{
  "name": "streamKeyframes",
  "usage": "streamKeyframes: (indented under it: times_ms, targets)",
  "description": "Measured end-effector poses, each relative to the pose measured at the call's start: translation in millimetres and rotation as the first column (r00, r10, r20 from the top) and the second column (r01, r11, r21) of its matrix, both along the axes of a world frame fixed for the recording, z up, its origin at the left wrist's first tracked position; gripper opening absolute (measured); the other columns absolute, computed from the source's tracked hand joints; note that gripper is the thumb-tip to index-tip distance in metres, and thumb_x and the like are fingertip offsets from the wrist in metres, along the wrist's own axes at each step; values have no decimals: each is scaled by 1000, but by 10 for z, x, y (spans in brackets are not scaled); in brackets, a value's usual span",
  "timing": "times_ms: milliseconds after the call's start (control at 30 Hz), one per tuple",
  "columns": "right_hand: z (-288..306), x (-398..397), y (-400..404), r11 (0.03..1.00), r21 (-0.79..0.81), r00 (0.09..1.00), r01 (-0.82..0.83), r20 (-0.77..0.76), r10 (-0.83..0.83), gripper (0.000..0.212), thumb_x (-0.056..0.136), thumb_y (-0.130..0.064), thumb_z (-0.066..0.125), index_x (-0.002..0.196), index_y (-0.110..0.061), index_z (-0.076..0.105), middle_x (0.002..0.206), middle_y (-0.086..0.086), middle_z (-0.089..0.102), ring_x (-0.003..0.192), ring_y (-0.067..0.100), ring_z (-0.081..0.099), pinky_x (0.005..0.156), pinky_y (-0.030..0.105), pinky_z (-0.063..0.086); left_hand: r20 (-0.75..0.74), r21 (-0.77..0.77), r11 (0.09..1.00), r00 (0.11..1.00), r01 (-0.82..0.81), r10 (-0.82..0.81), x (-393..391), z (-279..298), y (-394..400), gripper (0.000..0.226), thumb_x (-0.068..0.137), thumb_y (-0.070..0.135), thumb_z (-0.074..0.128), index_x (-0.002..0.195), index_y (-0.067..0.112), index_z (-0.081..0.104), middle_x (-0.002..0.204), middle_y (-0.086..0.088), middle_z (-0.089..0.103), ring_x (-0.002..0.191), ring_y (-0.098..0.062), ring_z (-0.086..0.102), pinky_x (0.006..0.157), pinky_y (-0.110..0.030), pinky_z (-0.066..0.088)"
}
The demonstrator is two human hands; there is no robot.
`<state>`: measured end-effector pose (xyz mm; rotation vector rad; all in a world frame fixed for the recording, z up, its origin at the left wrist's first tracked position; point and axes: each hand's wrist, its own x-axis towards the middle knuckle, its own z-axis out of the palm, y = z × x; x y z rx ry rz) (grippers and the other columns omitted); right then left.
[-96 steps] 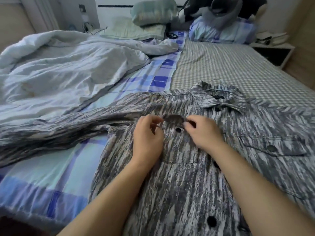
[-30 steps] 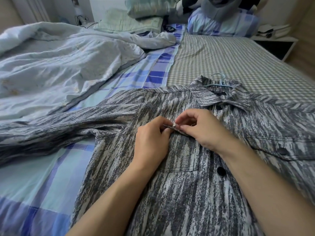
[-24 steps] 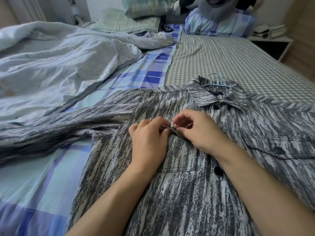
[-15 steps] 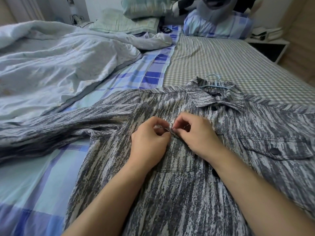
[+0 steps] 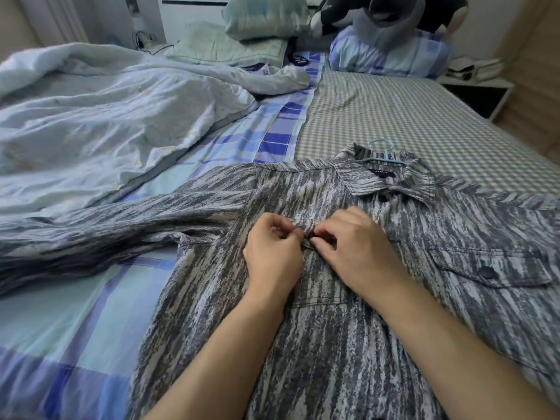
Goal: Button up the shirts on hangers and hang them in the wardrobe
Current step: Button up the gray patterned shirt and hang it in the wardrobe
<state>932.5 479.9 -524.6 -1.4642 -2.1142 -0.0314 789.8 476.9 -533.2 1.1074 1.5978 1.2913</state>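
The shirt (image 5: pixel 348 344) lies flat on the bed (image 5: pixel 394 116), collar at the far end, a pale blue hanger (image 5: pixel 382 156) poking out of it. Since 0.5 s ago my hands have barely shifted; a dark button (image 5: pixel 312 236) now shows between my fingertips. My left hand (image 5: pixel 274 256) pinches the pocket flap edge, and my right hand (image 5: pixel 357 253) pinches the fabric just beside it. My hands cover most of that pocket. A crumpled duvet (image 5: pixel 106 116) lies far left, pillows (image 5: pixel 263 16) at the far end, a nightstand (image 5: pixel 478 89) far right. The shirt is streaked grey and white; its right pocket (image 5: pixel 488 268) is buttoned.
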Motion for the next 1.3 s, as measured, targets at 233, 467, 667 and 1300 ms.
streamKeyframes:
  times_ms: [233, 467, 667, 1300]
  targets:
    - [-24, -55, -4, 999, -49, 1000, 22, 10, -21, 28, 85, -38, 75, 101, -15, 72, 94, -5, 65, 90, 11, 53, 82, 26, 48, -1, 27, 999, 1000, 17, -17, -6, -32, 15, 23, 85, 13, 75, 83, 28, 57, 71, 4, 70, 62, -13, 59, 71, -39, 53]
    - [-40, -66, 41, 972, -223, 984, 74, -140, -107, 20, 86, -38, 75, 90, -22, 63, 86, -15, 53, 87, 12, 51, 76, 30, 46, -167, 51, 999, 986, 9, -1, 52, -21, -12, 13, 86, 27, 70, 85, 33, 58, 74, 9, 67, 81, -15, 64, 97, -51, 48]
    - [-71, -102, 58, 959, -265, 983, 96, -126, -133, 18, 87, -33, 71, 80, -26, 56, 82, -17, 52, 80, 7, 48, 68, 27, 38, -318, 14, 996, 944, -86, 86, 92, 25, -26, 20, 92, 20, 68, 80, 28, 54, 84, 10, 55, 101, -22, 50, 91, -40, 39]
    - [91, -277, 107, 920, -318, 970, 229, 157, -187, 23, 93, -38, 69, 94, -15, 67, 96, 2, 64, 84, 24, 60, 75, 35, 52, -410, -3, 1000, 912, 31, -30, 27, 13, -13, 40, 71, 3, 47, 62, 39, 62, 89, 4, 66, 102, -29, 58, 93, -49, 50]
